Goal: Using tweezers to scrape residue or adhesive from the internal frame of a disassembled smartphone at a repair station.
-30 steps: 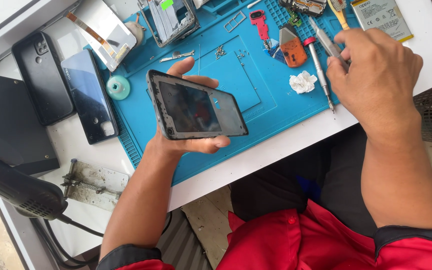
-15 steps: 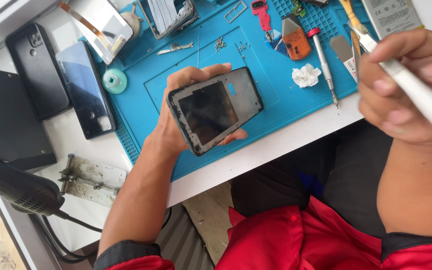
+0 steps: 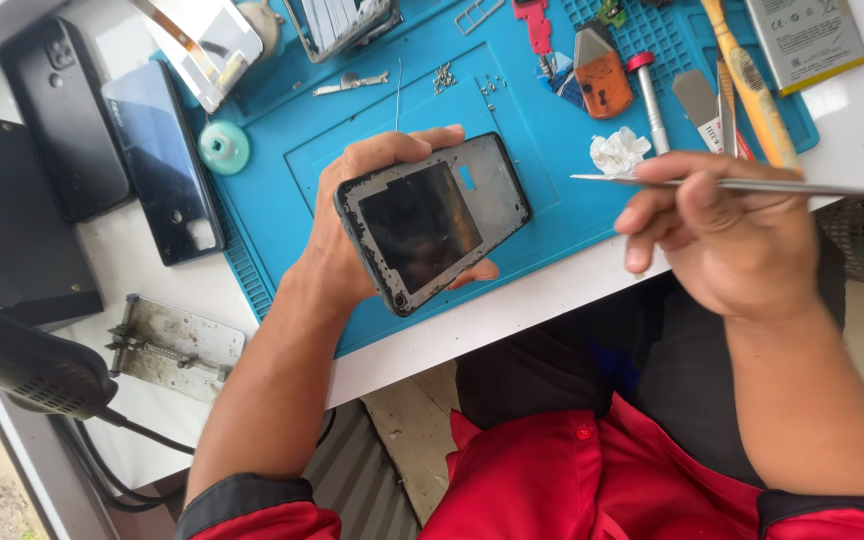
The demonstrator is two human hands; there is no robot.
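Fingers of left hand (image 3: 352, 235) grip phone frame (image 3: 434, 220); right hand (image 3: 722, 235) pinches tweezers (image 3: 752, 185), rear end cut off.

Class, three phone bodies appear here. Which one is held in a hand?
The grey phone frame, gripped by the left hand; the two dark phones lie flat.

Looks like a phone repair bench in a small workshop: a white worktop carries a blue silicone repair mat (image 3: 282, 200) w/ moulded compartments, loose tiny screws (image 3: 442, 76), a red-capped screwdriver (image 3: 649, 100), an orange pry tool (image 3: 602, 72), flat metal spudgers (image 3: 697, 100) and a phone battery (image 3: 807, 38). Beside the mat lie two dark phones (image 3: 112, 150), a metal clamp jig (image 3: 177, 345) and a black hot-air handle (image 3: 22, 365) w/ cable. The left hand (image 3: 352, 240) grips a stripped phone frame (image 3: 432, 222) over the mat, the right hand (image 3: 722, 235) pinches a thin metal tool (image 3: 752, 186), i.e. electronics teardown gear throughout.
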